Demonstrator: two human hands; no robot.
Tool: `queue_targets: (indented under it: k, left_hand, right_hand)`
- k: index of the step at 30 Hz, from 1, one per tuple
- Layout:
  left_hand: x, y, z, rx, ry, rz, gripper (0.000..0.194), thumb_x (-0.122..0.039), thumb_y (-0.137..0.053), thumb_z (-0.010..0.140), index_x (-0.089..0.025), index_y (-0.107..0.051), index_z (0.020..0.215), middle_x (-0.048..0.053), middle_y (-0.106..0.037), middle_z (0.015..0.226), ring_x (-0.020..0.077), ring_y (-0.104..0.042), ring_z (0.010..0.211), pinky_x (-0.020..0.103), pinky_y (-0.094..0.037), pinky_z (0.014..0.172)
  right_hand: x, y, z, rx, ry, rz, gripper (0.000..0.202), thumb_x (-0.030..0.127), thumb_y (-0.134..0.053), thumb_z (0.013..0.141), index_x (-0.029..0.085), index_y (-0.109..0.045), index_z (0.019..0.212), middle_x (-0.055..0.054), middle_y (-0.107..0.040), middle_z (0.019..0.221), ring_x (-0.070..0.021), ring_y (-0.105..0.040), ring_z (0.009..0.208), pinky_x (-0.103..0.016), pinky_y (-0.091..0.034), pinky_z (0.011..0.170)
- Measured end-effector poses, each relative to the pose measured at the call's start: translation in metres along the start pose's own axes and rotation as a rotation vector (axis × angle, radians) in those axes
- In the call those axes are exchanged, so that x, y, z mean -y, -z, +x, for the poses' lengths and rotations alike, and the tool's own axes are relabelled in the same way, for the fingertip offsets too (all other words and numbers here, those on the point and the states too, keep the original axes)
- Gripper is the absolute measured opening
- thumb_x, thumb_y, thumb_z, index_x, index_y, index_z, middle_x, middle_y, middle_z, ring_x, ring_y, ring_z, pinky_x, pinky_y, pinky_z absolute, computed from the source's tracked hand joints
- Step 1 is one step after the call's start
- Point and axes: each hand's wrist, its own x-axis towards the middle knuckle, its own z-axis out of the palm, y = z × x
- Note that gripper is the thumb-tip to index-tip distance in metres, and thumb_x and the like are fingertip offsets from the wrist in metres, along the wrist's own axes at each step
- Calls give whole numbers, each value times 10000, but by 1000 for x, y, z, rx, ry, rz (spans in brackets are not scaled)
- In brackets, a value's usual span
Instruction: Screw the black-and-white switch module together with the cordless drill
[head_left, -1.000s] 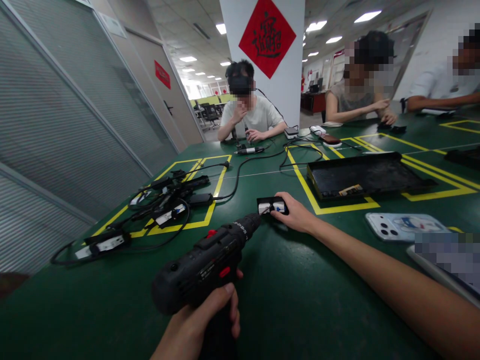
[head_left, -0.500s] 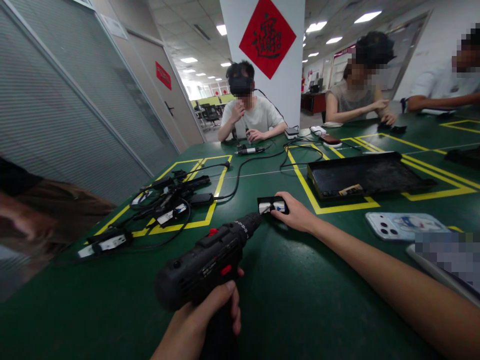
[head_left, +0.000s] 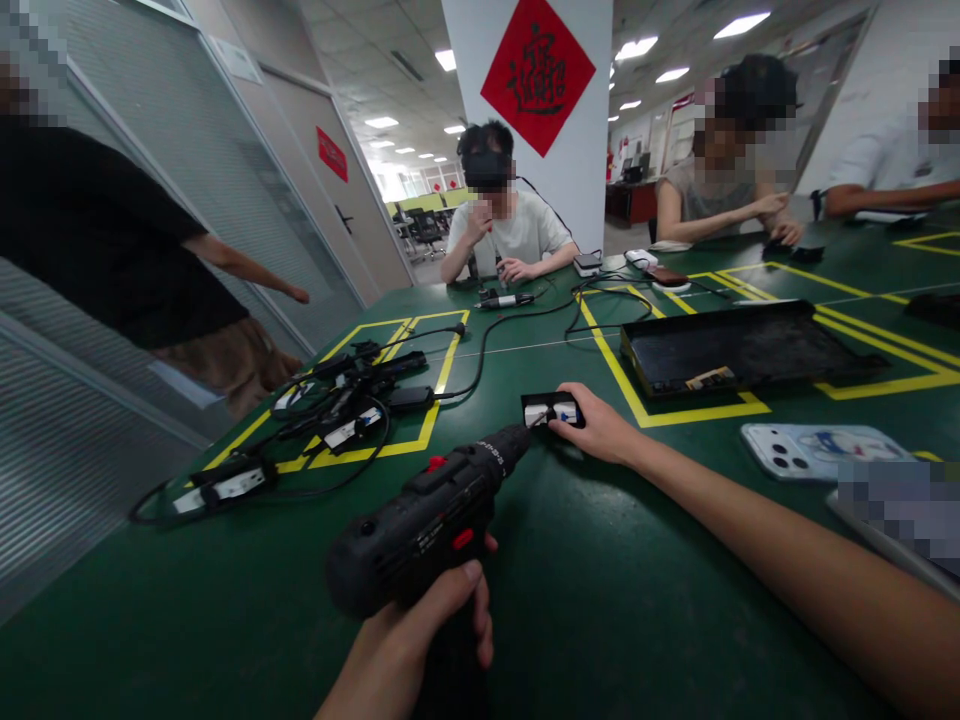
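My left hand point(head_left: 409, 635) is wrapped round the handle of a black cordless drill point(head_left: 420, 525) with red switches. The drill's chuck points forward and to the right. Its thin bit reaches the front of a small black case with white parts inside point(head_left: 538, 414); whether it touches a screw is too small to see. My right hand point(head_left: 592, 425) grips that case from its right side, thumb on the near face and fingers behind, pressing it on the green table point(head_left: 600, 590). The fingers behind the case are hidden.
Left lies a tangle of black cables and white-labelled adapters point(head_left: 352, 425). A black tray point(head_left: 742, 345) stands at right, with a phone point(head_left: 825, 450) nearer me. Another person point(head_left: 502, 215) sits opposite; a person in black point(head_left: 112, 230) stands at left; others sit at right.
Drill, case and both hands keep the same pose together; the whole view has shifted slightly. The standing person at left has moved further into view, arm stretched toward the door.
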Motion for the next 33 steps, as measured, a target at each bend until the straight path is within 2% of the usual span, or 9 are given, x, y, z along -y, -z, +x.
queue_targets:
  k: [10, 28, 33]
  left_hand:
    - [0, -2, -1, -22, -2, 2, 437, -407, -555, 772, -144, -469, 1111, -23, -546, 521, 187, -548, 448, 340, -430, 520]
    - [-2, -1, -2, -1, -22, 12, 344, -395, -543, 796, -141, -545, 1028, -9, -552, 535, 182, -564, 455, 324, -436, 512]
    - [3, 1, 1, -17, 2, -3, 421, -422, -556, 772, -149, -494, 1086, -11, -554, 522, 194, -558, 446, 335, -432, 506]
  right_hand:
    - [0, -2, 0, -12, 2, 13, 457, 357, -585, 802, 205, -425, 1203, -78, -530, 1133, -206, -533, 1006, -349, -418, 893]
    - [2, 0, 0, -2, -9, 12, 463, 362, -585, 801, 201, -425, 1205, -84, -528, 1126, -211, -536, 990, -358, -428, 878]
    - [0, -1, 0, -6, -16, 13, 464, 363, -588, 798, 205, -427, 1204, -88, -529, 1121, -216, -539, 983, -371, -432, 874]
